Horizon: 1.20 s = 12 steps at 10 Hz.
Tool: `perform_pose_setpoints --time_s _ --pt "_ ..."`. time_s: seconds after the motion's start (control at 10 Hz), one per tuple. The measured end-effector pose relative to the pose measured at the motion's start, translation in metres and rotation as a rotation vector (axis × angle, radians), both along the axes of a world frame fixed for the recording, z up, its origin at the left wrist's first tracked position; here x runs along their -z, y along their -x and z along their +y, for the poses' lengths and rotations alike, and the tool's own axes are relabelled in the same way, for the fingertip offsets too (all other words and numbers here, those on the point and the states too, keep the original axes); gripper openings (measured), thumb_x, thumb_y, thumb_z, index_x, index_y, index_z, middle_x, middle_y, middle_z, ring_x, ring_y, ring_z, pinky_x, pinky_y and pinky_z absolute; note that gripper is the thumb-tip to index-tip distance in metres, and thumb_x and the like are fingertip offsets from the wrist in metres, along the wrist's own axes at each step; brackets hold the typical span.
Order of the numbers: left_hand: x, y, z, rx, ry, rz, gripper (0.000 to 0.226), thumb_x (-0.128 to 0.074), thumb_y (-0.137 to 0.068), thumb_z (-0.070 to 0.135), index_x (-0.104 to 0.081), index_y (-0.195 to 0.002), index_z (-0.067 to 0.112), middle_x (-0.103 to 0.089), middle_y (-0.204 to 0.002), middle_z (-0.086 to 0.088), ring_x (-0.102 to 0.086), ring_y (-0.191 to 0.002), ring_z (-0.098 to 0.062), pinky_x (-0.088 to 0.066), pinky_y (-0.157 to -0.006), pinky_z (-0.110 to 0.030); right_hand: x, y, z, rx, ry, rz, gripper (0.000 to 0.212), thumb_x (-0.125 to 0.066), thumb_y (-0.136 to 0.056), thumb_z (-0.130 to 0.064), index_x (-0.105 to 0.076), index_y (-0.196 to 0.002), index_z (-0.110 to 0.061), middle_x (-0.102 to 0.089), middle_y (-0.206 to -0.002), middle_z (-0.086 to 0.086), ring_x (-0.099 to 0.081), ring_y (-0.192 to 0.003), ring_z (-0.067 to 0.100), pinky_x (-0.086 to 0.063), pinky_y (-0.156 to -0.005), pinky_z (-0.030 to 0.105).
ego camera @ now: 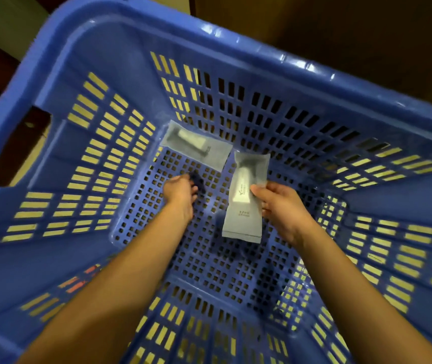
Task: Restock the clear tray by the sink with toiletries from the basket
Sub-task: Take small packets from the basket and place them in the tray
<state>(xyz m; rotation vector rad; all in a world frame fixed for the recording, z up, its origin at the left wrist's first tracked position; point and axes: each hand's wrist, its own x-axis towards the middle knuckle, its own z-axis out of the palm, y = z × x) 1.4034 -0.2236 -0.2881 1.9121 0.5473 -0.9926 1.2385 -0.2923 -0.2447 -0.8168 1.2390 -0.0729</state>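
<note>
While the right hand (280, 206) pinches the held sachet (246, 219) by its right edge, thumb on the face and fingers behind, the piece hangs just above the perforated floor of the blue plastic basket (131, 35), its translucent film showing a small white tube (243, 190) inside. The second sachet (196, 144), of the same kind, lies flat at the far edge of that floor, apart from both hands. The left hand (180, 195) reaches down to the floor with fingers curled beside a dark shape (198, 179); blur keeps me from telling whether it holds anything, or whether that shape is only shadow. I judge these sachets light, thin and floppy, the film somewhat slick, the tube within the one firm part; I would take hold across the tube or at a sealed end, not at a loose margin. The basket walls are slotted, and pale yellowish flooring (83, 111) shows through the slots. Beyond the rim lie dim brown surfaces (341, 27). Neither the clear tray nor the sink is in view.
</note>
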Motion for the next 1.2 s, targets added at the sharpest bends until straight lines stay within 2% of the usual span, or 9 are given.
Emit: perform_pose_setpoints --time_s 0.2,0.3,0.4,0.5,0.6,0.7,0.8,0.9,1.2 --pt "0.009 -0.007 -0.027 -0.013 -0.141 -0.104 0.016 -0.052 -0.095 0.016 -0.045 -0.083 0.007 -0.052 -0.085 -0.01 -0.051 -0.077 -0.032 -0.044 -0.077 -0.051 0.008 0.014 -0.002 -0.111 0.077 0.155 0.008 -0.056 -0.093 -0.02 -0.059 -0.099 -0.017 -0.063 -0.107 0.007 -0.059 -0.092 0.024 -0.043 -0.072 0.033" --pt "0.004 -0.014 -0.044 -0.153 -0.085 -0.054 0.019 -0.052 -0.094 0.018 -0.052 -0.083 0.003 -0.045 -0.074 -0.008 -0.041 -0.065 -0.02 -0.044 -0.082 -0.044 0.013 0.02 -0.006 -0.186 0.089 0.21 0.01 -0.057 -0.092 -0.021 -0.06 -0.1 -0.015 -0.062 -0.106 0.006 -0.058 -0.093 0.024 -0.043 -0.077 0.036" --pt "0.006 -0.019 -0.056 -0.222 -0.013 0.019 0.053 -0.057 -0.092 0.021 -0.038 -0.137 0.0 -0.051 -0.125 -0.014 -0.052 -0.11 -0.027 -0.037 -0.077 -0.04 0.018 0.025 -0.009 -0.238 0.091 0.213 0.013 -0.057 -0.092 -0.022 -0.061 -0.104 -0.016 -0.062 -0.105 0.005 -0.058 -0.087 0.018 -0.044 -0.072 0.03" --pt "0.005 -0.022 -0.061 -0.085 0.001 0.054 0.057 -0.059 -0.09 0.02 -0.035 -0.14 0.004 -0.043 -0.142 -0.011 -0.051 -0.114 -0.026 -0.036 -0.077 -0.032 0.023 0.028 -0.01 -0.338 0.094 0.256 0.012 -0.057 -0.092 -0.021 -0.06 -0.1 -0.013 -0.061 -0.097 0.006 -0.055 -0.078 0.014 -0.045 -0.069 0.031" --pt "0.022 -0.027 -0.059 -0.106 0.015 0.096 0.04 -0.06 -0.09 0.024 -0.048 -0.125 0.011 -0.057 -0.118 -0.005 -0.044 -0.095 -0.022 -0.037 -0.077 -0.031 0.027 0.03 -0.011 -0.385 0.085 0.301 0.022 -0.057 -0.092 -0.02 -0.062 -0.103 -0.002 -0.063 -0.102 0.019 -0.056 -0.081 0.024 -0.045 -0.075 0.041" --pt "0.018 -0.022 -0.064 -0.122 -0.014 0.096 0.017 -0.058 -0.091 0.021 -0.044 -0.081 0.016 -0.043 -0.076 0.003 -0.043 -0.089 -0.023 -0.038 -0.073 -0.033 0.029 0.03 -0.012 -0.382 0.067 0.321 0.03 -0.056 -0.092 -0.02 -0.059 -0.111 0.003 -0.06 -0.111 0.023 -0.058 -0.096 0.034 -0.046 -0.087 0.048" --pt "0.01 -0.01 -0.061 -0.26 0.053 0.05 0.006 -0.054 -0.094 0.012 -0.051 -0.099 0.013 -0.056 -0.094 -0.006 -0.051 -0.093 -0.029 -0.027 -0.097 -0.06 0.03 0.029 -0.013 -0.366 0.045 0.332 0.028 -0.056 -0.093 -0.019 -0.059 -0.111 0.002 -0.06 -0.113 0.023 -0.057 -0.103 0.036 -0.046 -0.089 0.049" --pt "0.002 0.005 -0.048 -0.332 0.119 0.027 0.024 -0.054 -0.094 0.01 -0.053 -0.117 0.005 -0.059 -0.118 -0.015 -0.058 -0.101 -0.03 -0.049 -0.093 -0.046 0.028 0.029 -0.014 -0.334 0.035 0.314 0.021 -0.055 -0.093 -0.019 -0.061 -0.104 -0.001 -0.062 -0.109 0.021 -0.059 -0.097 0.032 -0.046 -0.081 0.046" --pt "-0.052 0.037 0.01 -0.342 0.119 0.095 0.007 -0.052 -0.093 0.006 -0.049 -0.099 0.006 -0.059 -0.093 -0.012 -0.057 -0.072 -0.019 -0.052 -0.069 -0.038 -0.024 0.03 -0.029 -0.163 -0.013 0.128 0.011 -0.058 -0.091 -0.012 -0.065 -0.083 -0.014 -0.066 -0.101 0.01 -0.062 -0.091 0.026 -0.047 -0.086 0.044"
